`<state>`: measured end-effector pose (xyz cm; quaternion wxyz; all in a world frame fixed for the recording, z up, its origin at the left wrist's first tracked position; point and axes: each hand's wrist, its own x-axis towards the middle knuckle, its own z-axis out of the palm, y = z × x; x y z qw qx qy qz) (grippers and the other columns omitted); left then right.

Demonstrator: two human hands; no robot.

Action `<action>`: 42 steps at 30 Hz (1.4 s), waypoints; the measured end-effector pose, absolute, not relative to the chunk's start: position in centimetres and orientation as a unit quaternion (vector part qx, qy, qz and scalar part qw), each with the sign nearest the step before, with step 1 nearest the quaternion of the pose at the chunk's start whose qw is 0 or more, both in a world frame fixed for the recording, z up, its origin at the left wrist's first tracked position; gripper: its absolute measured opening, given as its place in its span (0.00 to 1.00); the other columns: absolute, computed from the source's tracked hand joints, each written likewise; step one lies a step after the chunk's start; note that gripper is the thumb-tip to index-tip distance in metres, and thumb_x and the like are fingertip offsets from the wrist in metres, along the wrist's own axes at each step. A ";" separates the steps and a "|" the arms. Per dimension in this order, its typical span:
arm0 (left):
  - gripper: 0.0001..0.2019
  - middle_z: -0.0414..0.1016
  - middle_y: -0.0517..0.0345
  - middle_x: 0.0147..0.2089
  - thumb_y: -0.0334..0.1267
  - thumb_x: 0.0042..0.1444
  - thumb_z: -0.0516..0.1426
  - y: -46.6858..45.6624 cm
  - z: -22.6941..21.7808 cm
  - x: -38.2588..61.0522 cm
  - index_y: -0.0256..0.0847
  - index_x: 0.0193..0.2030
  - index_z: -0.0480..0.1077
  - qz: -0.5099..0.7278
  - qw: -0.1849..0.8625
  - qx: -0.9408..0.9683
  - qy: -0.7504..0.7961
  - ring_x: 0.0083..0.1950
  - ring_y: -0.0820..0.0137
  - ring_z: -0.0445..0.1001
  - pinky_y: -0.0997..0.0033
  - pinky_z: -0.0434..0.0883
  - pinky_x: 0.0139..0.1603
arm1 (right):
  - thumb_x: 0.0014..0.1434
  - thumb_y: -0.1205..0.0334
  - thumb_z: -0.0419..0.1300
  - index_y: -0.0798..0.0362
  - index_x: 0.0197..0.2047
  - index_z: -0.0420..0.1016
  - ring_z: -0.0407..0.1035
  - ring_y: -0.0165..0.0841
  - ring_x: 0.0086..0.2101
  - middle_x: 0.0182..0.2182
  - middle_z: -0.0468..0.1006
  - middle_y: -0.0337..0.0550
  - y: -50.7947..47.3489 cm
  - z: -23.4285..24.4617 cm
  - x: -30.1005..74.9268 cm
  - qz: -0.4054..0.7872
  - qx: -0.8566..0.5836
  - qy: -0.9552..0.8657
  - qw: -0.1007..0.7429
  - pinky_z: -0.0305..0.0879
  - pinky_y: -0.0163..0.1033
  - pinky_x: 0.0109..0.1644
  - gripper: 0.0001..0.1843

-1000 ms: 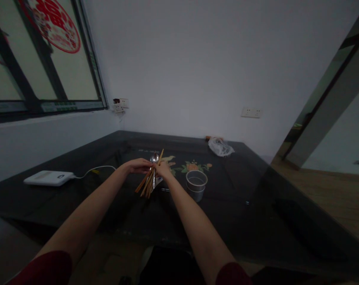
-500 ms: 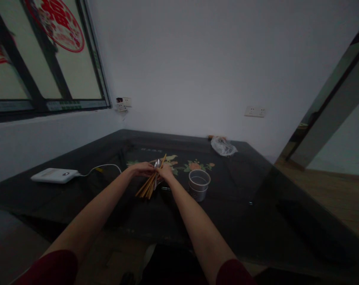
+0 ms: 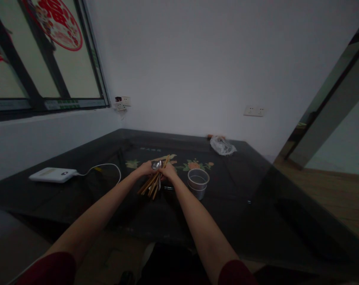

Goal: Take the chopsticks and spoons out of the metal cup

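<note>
Over the middle of a dark table [image 3: 256, 190], my left hand [image 3: 146, 169] and my right hand [image 3: 169, 171] meet around a bundle of wooden chopsticks [image 3: 149, 185] and metal spoons [image 3: 156, 164]. Both hands grip the bundle, which slants down toward me on the left. The spoon bowls stick up between my fingers. A small metal cup [image 3: 198, 183] with an open top stands on the table just right of my right hand.
A white power bank [image 3: 52, 174] with a white cable [image 3: 105, 167] lies at the left. A crumpled clear plastic bag [image 3: 222, 146] sits at the far edge by the wall. Flower decoration shows on the tabletop. A window is at the left, wooden floor at the right.
Both hands have shifted slightly right and away with the bundle, and the spoons now sit deeper among the chopsticks. The cup has not moved.
</note>
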<state>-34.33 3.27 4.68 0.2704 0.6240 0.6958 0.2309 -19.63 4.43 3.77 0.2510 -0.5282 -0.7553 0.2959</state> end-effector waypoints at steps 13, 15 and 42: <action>0.31 0.74 0.36 0.49 0.44 0.40 0.64 2.8 3.8 -34.3 0.34 0.52 0.62 0.180 0.127 0.658 0.720 0.50 0.51 0.73 0.69 0.67 0.43 | 0.54 0.57 0.61 0.62 0.48 0.72 0.70 0.46 0.47 0.46 0.75 0.62 2.7 5.0 -20.0 0.238 -0.583 -0.759 0.166 0.66 0.44 0.48 0.22; 0.31 0.74 0.38 0.49 0.43 0.44 0.62 2.7 3.9 -34.2 0.33 0.55 0.60 0.145 0.109 0.669 0.721 0.50 0.53 0.74 0.69 0.67 0.43 | 0.56 0.57 0.60 0.63 0.49 0.72 0.71 0.45 0.47 0.47 0.75 0.63 2.4 5.1 -20.2 0.223 -0.591 -0.759 0.158 0.67 0.44 0.48 0.21; 0.23 0.72 0.47 0.51 0.39 0.46 0.60 -1.6 7.9 -25.1 0.36 0.50 0.68 0.339 0.301 0.764 0.459 0.48 0.64 0.72 0.66 0.69 0.48 | 0.64 0.49 0.46 0.55 0.33 0.76 0.60 0.25 0.17 0.15 0.67 0.35 -13.2 10.4 -2.6 0.357 -0.402 -0.748 0.389 0.55 0.30 0.23 0.24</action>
